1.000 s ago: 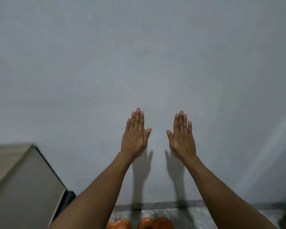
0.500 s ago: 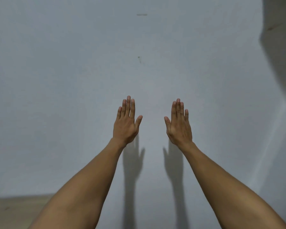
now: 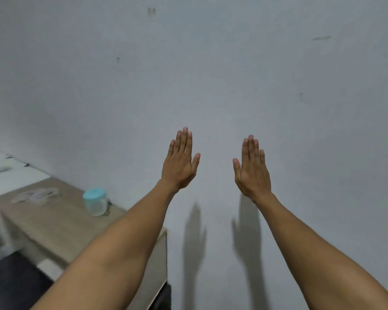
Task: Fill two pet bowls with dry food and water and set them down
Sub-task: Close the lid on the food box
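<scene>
Head view, looking forward at a pale grey wall (image 3: 211, 63). Two hands are raised before it, one on each bare forearm, backs toward the camera.

Left hand (image 3: 179, 166): flat and fully extended, four fingers (image 3: 184, 142) straight and pressed side by side, thumb set slightly apart and pointing inward. It holds nothing and touches nothing.

Right hand (image 3: 252, 173): the same pose in mirror image, four straight fingers together, thumb angled toward the other hand, palm empty. The two hands sit at nearly the same height, the left a little higher, with a clear gap between them.

Two shadows (image 3: 194, 242) fall on the wall below the hands, one for each, separate from the hands themselves.

At lower left, one wood-grain surface (image 3: 54, 224) runs along the wall; the left forearm crosses in front of its near corner. On it stand two items. One is a clear jar (image 3: 95, 204) with a turquoise lid (image 3: 94, 193), upright, near the wall-side edge. The other is a flat transparent object (image 3: 35, 194), well apart from the jar toward the left; it is too blurred to tell whether it is a bowl. A white blurred mass (image 3: 7, 173) lies beyond it at the far left edge. Both hands are well apart from everything on the surface.
</scene>
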